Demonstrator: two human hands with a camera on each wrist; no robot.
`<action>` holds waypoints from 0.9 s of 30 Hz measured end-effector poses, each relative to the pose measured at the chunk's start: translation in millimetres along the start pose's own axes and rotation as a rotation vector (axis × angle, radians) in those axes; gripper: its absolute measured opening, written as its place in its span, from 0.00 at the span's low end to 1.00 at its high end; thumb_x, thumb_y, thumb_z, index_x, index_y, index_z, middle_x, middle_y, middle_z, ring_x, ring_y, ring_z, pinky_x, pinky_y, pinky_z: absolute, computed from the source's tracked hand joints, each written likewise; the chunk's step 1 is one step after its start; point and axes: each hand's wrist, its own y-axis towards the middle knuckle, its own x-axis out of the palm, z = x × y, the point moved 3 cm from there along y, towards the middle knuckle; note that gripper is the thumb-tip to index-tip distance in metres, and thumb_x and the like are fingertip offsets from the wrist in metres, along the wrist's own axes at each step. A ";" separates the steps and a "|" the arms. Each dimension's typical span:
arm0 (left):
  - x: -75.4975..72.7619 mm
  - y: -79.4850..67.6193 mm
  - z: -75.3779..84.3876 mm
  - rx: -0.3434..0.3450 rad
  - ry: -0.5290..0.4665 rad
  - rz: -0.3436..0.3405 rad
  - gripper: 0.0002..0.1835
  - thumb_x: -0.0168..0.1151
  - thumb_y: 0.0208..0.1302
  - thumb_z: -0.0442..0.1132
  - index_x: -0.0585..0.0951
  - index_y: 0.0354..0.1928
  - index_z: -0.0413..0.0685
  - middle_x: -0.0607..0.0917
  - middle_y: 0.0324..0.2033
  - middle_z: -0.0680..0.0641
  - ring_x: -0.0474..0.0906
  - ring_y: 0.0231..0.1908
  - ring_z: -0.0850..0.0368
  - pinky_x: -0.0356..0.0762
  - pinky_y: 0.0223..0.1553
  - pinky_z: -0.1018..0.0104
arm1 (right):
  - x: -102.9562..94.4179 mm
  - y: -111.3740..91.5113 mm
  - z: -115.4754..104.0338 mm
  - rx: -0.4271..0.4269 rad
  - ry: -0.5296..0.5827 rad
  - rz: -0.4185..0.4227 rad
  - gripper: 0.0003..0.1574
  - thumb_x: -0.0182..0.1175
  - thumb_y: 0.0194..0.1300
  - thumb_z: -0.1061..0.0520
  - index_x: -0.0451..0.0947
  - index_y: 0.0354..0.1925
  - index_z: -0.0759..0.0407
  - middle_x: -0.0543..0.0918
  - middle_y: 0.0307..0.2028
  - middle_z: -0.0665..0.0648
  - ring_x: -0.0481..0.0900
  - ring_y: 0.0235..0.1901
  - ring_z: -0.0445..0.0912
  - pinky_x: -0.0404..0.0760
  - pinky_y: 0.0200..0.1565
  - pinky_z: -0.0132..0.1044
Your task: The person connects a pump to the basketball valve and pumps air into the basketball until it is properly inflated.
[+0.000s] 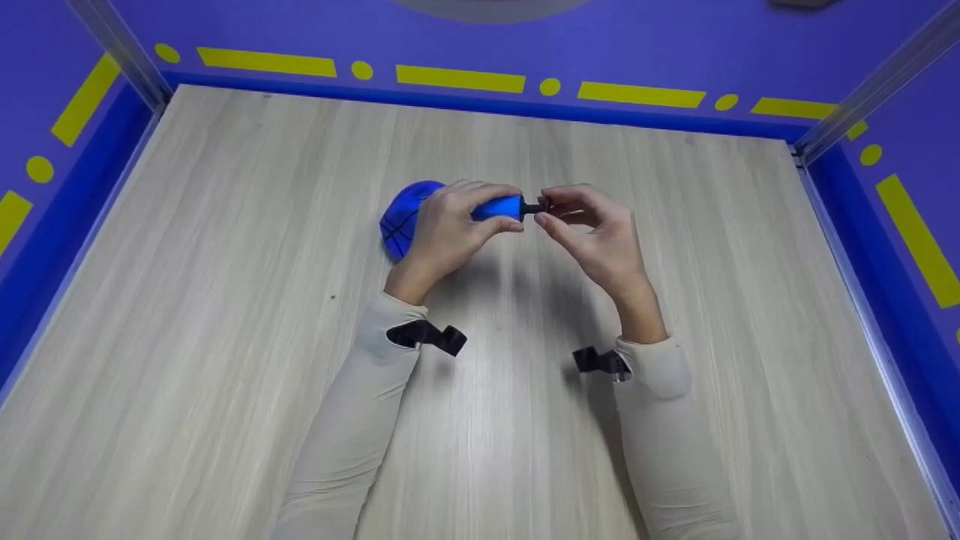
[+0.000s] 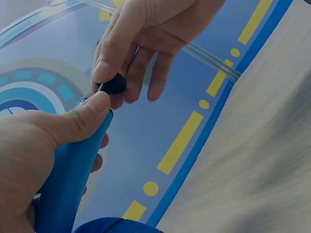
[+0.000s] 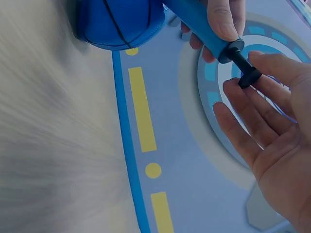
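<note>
My left hand point(image 1: 450, 225) grips the blue barrel point(image 1: 501, 208) of a small hand pump, thumb along its side. At the pump's right end, a short black rod point(image 3: 239, 59) sticks out to a black handle point(image 3: 250, 77). My right hand point(image 1: 600, 232) pinches that handle between thumb and fingertips, the other fingers spread loosely in the right wrist view. Beyond the left hand is a blue ball point(image 1: 400, 225) with black seam lines, partly covered by that hand. The pump's ball-side end is hidden behind the left hand in the head view.
Both hands are above a light wood-grain table point(image 1: 225, 315). Blue-purple walls point(image 1: 465, 45) with yellow dashes and dots enclose its back and sides. Black camera mounts point(image 1: 442, 339) stick out from both sleeve cuffs.
</note>
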 end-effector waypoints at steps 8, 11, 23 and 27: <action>-5.7 -0.9 -7.1 -0.038 -0.013 0.024 0.25 0.76 0.64 0.53 0.90 0.57 0.46 0.91 0.51 0.48 0.86 0.54 0.52 0.81 0.56 0.59 | -27.3 -0.9 -1.6 -0.039 -0.001 0.053 0.17 0.71 0.69 0.67 0.85 0.55 0.68 0.89 0.51 0.60 0.88 0.47 0.49 0.85 0.51 0.38; -8.6 -0.5 -8.7 -0.054 -0.025 0.035 0.25 0.77 0.63 0.52 0.90 0.57 0.46 0.91 0.51 0.48 0.86 0.55 0.51 0.81 0.57 0.59 | -43.9 -2.0 -2.2 -0.017 0.034 0.105 0.16 0.70 0.68 0.70 0.86 0.53 0.70 0.89 0.50 0.63 0.88 0.46 0.49 0.85 0.49 0.36; -5.4 0.3 -5.7 -0.029 -0.019 0.051 0.24 0.76 0.65 0.51 0.89 0.57 0.44 0.91 0.51 0.47 0.87 0.54 0.51 0.81 0.58 0.60 | -59.8 -6.6 -0.1 0.075 0.045 0.158 0.15 0.72 0.68 0.68 0.86 0.52 0.71 0.90 0.43 0.62 0.88 0.40 0.49 0.85 0.46 0.34; -3.5 -0.1 -3.3 -0.020 0.008 0.060 0.24 0.76 0.65 0.52 0.90 0.56 0.43 0.91 0.50 0.46 0.87 0.53 0.50 0.82 0.56 0.59 | -46.2 -3.1 0.2 0.049 0.069 0.142 0.12 0.70 0.69 0.69 0.85 0.50 0.72 0.89 0.40 0.62 0.89 0.38 0.49 0.86 0.46 0.35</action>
